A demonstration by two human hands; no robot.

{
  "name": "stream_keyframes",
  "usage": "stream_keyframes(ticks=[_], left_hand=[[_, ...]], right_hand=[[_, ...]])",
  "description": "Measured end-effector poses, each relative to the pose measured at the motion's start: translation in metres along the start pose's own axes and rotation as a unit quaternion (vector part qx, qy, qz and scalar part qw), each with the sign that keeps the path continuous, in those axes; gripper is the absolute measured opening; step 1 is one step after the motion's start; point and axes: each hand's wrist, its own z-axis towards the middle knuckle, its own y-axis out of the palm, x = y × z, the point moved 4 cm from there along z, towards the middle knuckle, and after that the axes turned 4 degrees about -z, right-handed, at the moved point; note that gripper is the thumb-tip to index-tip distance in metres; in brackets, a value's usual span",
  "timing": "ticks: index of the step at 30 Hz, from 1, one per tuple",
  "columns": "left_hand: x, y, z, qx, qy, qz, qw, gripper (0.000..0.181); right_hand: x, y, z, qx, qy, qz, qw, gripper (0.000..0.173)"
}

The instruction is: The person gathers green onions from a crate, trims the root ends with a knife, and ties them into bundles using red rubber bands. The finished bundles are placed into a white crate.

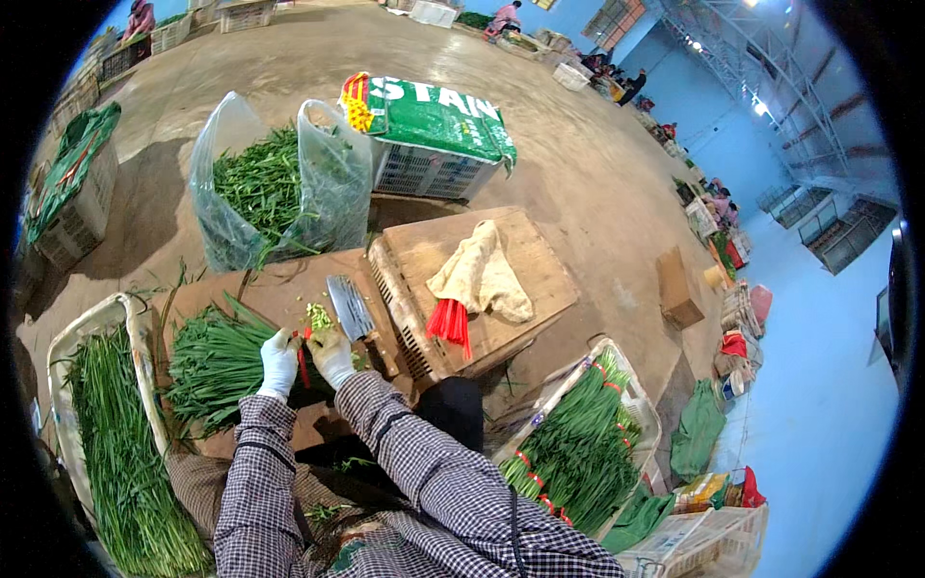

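A bunch of long green leafy stems (217, 357), like garlic chives, lies on a brown board (271, 282) before me. My left hand (280, 363), in a white glove, pinches a red tie (303, 368) at the bunch's right end. Close beside it, my right hand (331, 354), in a stained glove, grips the same tie near its top. The hands partly hide where the tie goes round the stems. Just right of my right hand rests a cleaver (350, 307) with a wooden handle. Chopped stem ends (318, 316) lie above the hands.
A crate of loose greens (134, 433) stands left; a crate of red-tied bunches (578, 441) stands right. A wooden board (535, 260) bears a cloth (477, 267) and red ties (449, 326). Beyond are a plastic bag (336, 188) of greens and a covered crate (433, 170).
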Motion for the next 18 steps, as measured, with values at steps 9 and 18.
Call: stream_keyframes(ticks=[9, 18], left_hand=[[-0.002, 0.006, 0.022, -0.057, -0.052, 0.228, 0.971, 0.02], [-0.02, 0.013, 0.081, -0.49, -0.06, 0.209, 0.844, 0.02]], right_hand=[[0.002, 0.001, -0.011, 0.064, -0.029, 0.039, 0.997, 0.008], [-0.057, -0.015, -0.008, -0.217, -0.452, -0.376, 0.779, 0.025]])
